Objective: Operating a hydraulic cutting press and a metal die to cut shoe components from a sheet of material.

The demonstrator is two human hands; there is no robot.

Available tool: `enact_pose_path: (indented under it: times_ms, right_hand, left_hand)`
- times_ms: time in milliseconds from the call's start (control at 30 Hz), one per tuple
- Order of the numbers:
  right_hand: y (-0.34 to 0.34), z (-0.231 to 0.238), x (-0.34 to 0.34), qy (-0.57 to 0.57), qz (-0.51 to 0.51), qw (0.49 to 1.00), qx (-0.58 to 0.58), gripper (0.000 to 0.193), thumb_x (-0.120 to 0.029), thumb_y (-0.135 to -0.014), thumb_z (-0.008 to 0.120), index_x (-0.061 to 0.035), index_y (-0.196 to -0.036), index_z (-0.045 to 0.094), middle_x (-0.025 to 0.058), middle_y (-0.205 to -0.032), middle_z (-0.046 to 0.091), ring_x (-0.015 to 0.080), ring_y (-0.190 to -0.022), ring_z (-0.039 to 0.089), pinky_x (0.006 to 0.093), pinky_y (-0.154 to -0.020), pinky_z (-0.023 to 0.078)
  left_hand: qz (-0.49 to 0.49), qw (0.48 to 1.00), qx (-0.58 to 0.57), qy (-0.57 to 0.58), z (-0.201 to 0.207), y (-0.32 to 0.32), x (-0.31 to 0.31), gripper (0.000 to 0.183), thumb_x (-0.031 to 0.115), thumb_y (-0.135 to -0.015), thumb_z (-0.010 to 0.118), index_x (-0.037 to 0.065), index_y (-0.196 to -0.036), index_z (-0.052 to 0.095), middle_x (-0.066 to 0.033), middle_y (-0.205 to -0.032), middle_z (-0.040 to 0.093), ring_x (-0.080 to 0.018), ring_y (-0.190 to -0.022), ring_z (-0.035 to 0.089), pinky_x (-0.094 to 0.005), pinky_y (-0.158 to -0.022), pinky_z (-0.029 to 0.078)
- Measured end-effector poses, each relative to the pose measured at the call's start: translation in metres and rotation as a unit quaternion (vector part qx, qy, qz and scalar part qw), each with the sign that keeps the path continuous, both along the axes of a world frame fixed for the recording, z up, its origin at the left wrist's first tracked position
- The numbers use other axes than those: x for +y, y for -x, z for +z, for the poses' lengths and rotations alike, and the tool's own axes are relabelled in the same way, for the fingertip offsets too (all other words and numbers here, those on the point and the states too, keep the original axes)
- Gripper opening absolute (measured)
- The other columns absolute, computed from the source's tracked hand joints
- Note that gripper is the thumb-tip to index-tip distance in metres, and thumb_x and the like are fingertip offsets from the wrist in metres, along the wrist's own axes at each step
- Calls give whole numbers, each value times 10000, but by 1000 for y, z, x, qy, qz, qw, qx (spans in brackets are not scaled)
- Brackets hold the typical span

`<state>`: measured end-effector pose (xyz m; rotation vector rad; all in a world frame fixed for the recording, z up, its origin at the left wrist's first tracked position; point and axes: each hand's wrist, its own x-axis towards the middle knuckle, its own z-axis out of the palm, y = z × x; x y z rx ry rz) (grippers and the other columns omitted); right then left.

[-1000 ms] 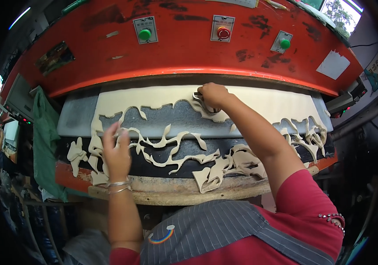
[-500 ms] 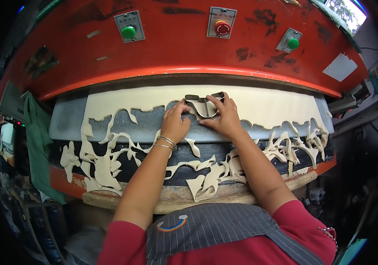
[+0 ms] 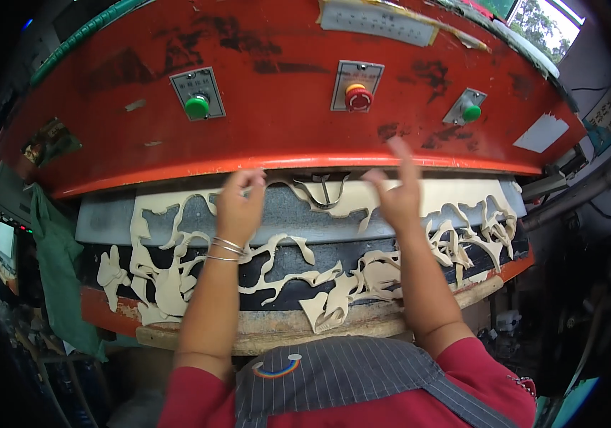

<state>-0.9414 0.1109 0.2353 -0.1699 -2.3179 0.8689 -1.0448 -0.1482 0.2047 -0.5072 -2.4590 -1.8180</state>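
Note:
A metal cutting die (image 3: 320, 194) with a curved outline and a crossbar lies on the cream sheet (image 3: 362, 194), partly under the red machine's lower edge. Off to its left, my left hand (image 3: 240, 205) is raised with loosely bent fingers and nothing in them. My right hand (image 3: 400, 191), blurred by motion, is on the other side of the die, its fingers spread and empty. Neither hand touches the die. Along the sheet's near edge run curved cut-outs, with the grey bed (image 3: 270, 214) showing through.
Above the bed, the red machine front (image 3: 270, 135) carries two green buttons (image 3: 196, 107) (image 3: 471, 113) and a red stop button (image 3: 358, 98). Cream offcuts (image 3: 170, 285) lie along the near side. A wooden bar (image 3: 270, 329) edges the front. Green cloth (image 3: 56, 264) hangs at left.
Both hands have let go of the die and moved apart, my left leftward and my right rightward. The die sits deeper under the machine edge. The view has tilted up.

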Motion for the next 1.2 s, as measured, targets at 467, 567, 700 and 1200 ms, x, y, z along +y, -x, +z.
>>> enact_pose_path:
  times_ms: [467, 567, 700, 1200]
  right_hand:
    - [-34, 46, 18, -120, -90, 988, 32, 498, -139, -853, 625, -18, -1302, 445, 192, -1345, 440, 341, -1284, 379, 436, -1062, 283]
    - [-122, 14, -35, 78, 78, 950, -291, 470, -267, -784, 728, -27, -1152, 561, 152, -1094, 601, 322, -1002, 574, 415, -882, 444]
    - [-167, 47, -77, -57, 334, 810, -479, 605, -416, -711, 749, -35, -1149, 579, 150, -1080, 598, 345, -985, 564, 409, -874, 450]
    - [-157, 47, -75, -126, 341, 789, -495, 408, -284, -681, 753, -77, -1017, 648, 122, -922, 627, 303, -910, 605, 405, -780, 495]
  left_hand:
    - [-62, 993, 65, 75, 55, -22, -59, 257, 105, -876, 578, 11, -657, 484, -117, -627, 459, -277, -591, 461, -376, -555, 391]
    - [-257, 941, -122, 182, 30, -98, -63, 223, 254, -844, 614, 62, -732, 630, -124, -748, 593, -305, -741, 599, -400, -667, 479]
    - [-311, 918, -82, 231, 36, -184, -69, 173, 233, -833, 624, 82, -777, 688, -92, -778, 636, -291, -779, 602, -382, -696, 490]
    - [-107, 951, -23, 291, 26, -226, -48, 193, 211, -733, 625, 46, -632, 626, -112, -691, 571, -315, -730, 554, -431, -671, 461]
